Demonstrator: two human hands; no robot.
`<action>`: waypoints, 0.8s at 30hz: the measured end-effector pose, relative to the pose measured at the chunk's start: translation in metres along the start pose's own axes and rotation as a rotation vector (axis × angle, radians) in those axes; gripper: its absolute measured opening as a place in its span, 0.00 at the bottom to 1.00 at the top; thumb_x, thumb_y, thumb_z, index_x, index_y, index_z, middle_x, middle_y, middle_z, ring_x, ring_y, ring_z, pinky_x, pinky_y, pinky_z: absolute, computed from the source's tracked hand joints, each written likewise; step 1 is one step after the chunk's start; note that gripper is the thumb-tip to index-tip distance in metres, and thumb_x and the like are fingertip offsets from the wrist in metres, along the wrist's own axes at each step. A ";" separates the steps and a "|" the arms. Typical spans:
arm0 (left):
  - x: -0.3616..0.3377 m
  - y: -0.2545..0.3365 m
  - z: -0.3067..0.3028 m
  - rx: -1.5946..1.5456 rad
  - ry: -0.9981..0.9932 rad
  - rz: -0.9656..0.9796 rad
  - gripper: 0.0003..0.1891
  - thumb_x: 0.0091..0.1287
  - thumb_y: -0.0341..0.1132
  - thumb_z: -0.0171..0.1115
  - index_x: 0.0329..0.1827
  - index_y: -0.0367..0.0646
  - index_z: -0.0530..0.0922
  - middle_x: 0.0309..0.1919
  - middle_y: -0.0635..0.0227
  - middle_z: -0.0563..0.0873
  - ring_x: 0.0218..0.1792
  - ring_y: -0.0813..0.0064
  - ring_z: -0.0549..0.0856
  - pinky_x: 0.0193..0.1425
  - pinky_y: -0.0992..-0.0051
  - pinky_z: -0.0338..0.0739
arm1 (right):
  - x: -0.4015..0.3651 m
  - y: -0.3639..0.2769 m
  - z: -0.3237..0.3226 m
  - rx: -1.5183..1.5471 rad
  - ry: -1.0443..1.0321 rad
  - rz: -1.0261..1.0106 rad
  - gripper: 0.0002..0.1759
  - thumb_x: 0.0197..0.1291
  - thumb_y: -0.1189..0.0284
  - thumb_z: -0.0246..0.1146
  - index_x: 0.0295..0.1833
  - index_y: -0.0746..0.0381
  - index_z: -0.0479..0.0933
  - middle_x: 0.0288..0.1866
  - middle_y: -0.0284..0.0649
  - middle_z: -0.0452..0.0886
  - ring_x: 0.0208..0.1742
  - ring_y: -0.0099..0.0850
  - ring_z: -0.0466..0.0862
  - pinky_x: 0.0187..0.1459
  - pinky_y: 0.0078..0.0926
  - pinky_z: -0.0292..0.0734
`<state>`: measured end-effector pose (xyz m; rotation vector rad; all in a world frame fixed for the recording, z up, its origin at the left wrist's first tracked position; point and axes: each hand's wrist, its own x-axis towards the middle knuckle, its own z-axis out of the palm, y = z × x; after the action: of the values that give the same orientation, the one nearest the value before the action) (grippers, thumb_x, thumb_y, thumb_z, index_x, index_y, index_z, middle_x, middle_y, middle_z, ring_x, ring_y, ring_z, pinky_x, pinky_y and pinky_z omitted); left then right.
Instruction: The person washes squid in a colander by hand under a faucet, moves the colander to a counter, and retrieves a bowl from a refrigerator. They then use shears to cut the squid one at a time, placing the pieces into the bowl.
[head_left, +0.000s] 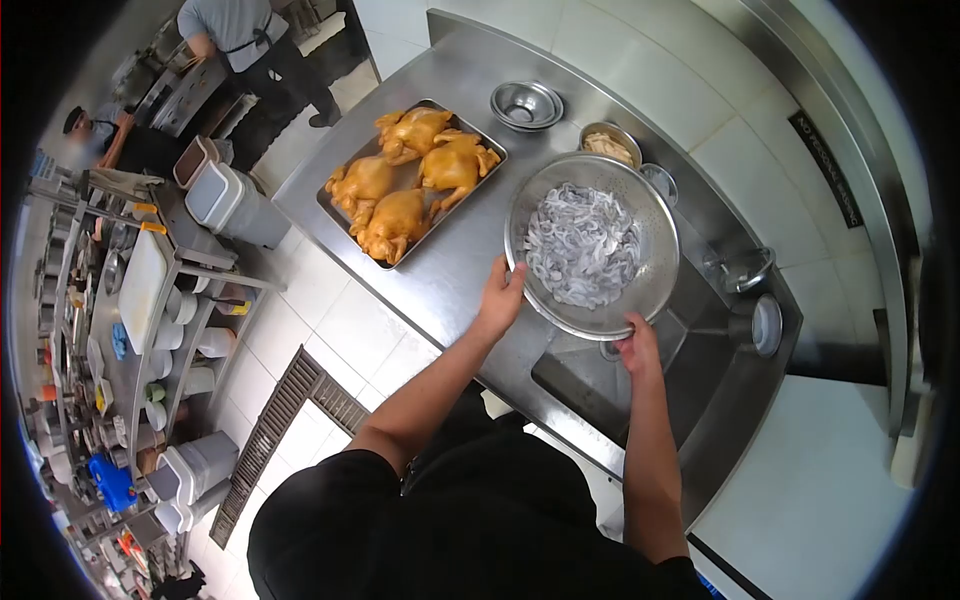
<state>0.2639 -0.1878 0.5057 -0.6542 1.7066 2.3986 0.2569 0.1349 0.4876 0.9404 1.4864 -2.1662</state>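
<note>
A wide metal colander (661, 243) holds a heap of pale grey-white strips (585, 245) that look like cut squid. My left hand (502, 295) grips its rim at the near left, thumb over the edge. On the near right, my right hand (638, 347) has hold of the same rim, its fingers partly hidden underneath. The colander is above the steel counter (450, 268) and the sink (590, 385); whether it rests on anything is hidden.
Left of the colander, a metal tray (442, 222) carries several whole yellow chickens (395, 222). Behind stand stacked metal bowls (526, 104) and a bowl of pale food (610, 143). A faucet (745, 268) is at the right. Two people (235, 40) work at the far left.
</note>
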 end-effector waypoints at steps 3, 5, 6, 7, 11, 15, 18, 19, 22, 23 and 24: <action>-0.036 0.025 -0.008 -0.157 0.066 -0.201 0.25 0.84 0.53 0.52 0.71 0.44 0.71 0.54 0.63 0.84 0.47 0.70 0.87 0.49 0.67 0.85 | -0.063 -0.010 0.006 0.033 -0.089 0.003 0.33 0.72 0.49 0.64 0.72 0.58 0.70 0.64 0.44 0.83 0.59 0.38 0.87 0.54 0.42 0.84; -0.030 0.005 -0.021 -0.194 0.097 -0.247 0.25 0.84 0.56 0.49 0.68 0.45 0.73 0.53 0.64 0.85 0.46 0.68 0.87 0.51 0.64 0.84 | -0.088 -0.009 0.014 0.068 -0.126 -0.020 0.40 0.72 0.40 0.60 0.76 0.57 0.66 0.70 0.47 0.79 0.65 0.43 0.84 0.60 0.46 0.82; -0.027 -0.005 -0.029 -0.212 0.110 -0.270 0.25 0.83 0.57 0.48 0.67 0.46 0.74 0.52 0.65 0.86 0.45 0.67 0.87 0.52 0.63 0.83 | -0.103 -0.005 0.024 0.097 -0.111 -0.043 0.43 0.71 0.36 0.58 0.77 0.56 0.65 0.72 0.48 0.77 0.67 0.45 0.82 0.63 0.48 0.80; -0.026 -0.009 -0.037 -0.197 0.100 -0.284 0.24 0.83 0.56 0.49 0.66 0.46 0.75 0.52 0.65 0.86 0.45 0.67 0.87 0.52 0.63 0.83 | -0.114 0.000 0.025 0.127 -0.094 -0.068 0.45 0.71 0.32 0.55 0.78 0.55 0.63 0.74 0.50 0.75 0.69 0.47 0.81 0.65 0.50 0.78; -0.036 -0.015 -0.056 -0.064 0.032 -0.323 0.17 0.82 0.50 0.53 0.54 0.46 0.80 0.44 0.69 0.85 0.40 0.73 0.85 0.44 0.69 0.81 | -0.141 0.046 -0.037 0.196 0.038 0.077 0.46 0.72 0.34 0.54 0.82 0.54 0.57 0.77 0.52 0.72 0.72 0.51 0.77 0.68 0.56 0.75; -0.055 -0.028 -0.054 0.101 -0.132 -0.273 0.13 0.80 0.41 0.55 0.35 0.46 0.77 0.25 0.73 0.79 0.24 0.80 0.77 0.28 0.76 0.72 | -0.174 0.085 -0.089 0.130 0.222 0.045 0.39 0.75 0.42 0.58 0.78 0.57 0.63 0.71 0.51 0.77 0.65 0.48 0.83 0.62 0.53 0.81; -0.081 -0.049 -0.045 0.266 -0.393 -0.314 0.15 0.78 0.40 0.56 0.28 0.50 0.74 0.19 0.75 0.73 0.21 0.81 0.72 0.24 0.76 0.65 | -0.210 0.098 -0.099 0.033 0.361 -0.100 0.32 0.75 0.48 0.61 0.73 0.59 0.70 0.65 0.48 0.82 0.57 0.43 0.87 0.53 0.46 0.87; -0.087 -0.055 -0.037 0.293 -0.426 -0.405 0.16 0.78 0.39 0.55 0.28 0.50 0.73 0.19 0.75 0.73 0.21 0.81 0.72 0.24 0.76 0.65 | -0.217 0.108 -0.104 0.003 0.417 -0.143 0.30 0.75 0.50 0.63 0.71 0.59 0.73 0.62 0.45 0.84 0.55 0.40 0.88 0.50 0.43 0.88; -0.094 -0.063 -0.019 0.395 -0.728 -0.483 0.14 0.80 0.39 0.56 0.31 0.50 0.72 0.22 0.75 0.76 0.22 0.81 0.75 0.26 0.76 0.68 | -0.235 0.142 -0.106 -0.033 0.549 -0.213 0.27 0.75 0.54 0.63 0.68 0.62 0.76 0.56 0.42 0.86 0.48 0.34 0.89 0.44 0.36 0.88; -0.108 -0.066 0.007 0.462 -0.835 -0.523 0.13 0.80 0.39 0.57 0.33 0.50 0.73 0.24 0.74 0.78 0.24 0.82 0.77 0.27 0.78 0.71 | -0.249 0.153 -0.125 -0.076 0.621 -0.202 0.26 0.75 0.54 0.62 0.66 0.63 0.77 0.52 0.42 0.87 0.46 0.32 0.89 0.42 0.34 0.87; -0.107 -0.075 0.020 0.568 -0.915 -0.535 0.12 0.81 0.40 0.56 0.35 0.49 0.75 0.26 0.73 0.80 0.25 0.82 0.78 0.29 0.78 0.73 | -0.262 0.168 -0.133 -0.169 0.686 -0.210 0.26 0.75 0.53 0.61 0.63 0.65 0.79 0.48 0.44 0.88 0.45 0.33 0.89 0.42 0.33 0.87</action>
<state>0.3799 -0.1271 0.4904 0.0893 1.4101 1.3742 0.5917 0.1702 0.5232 1.6302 2.1135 -1.8885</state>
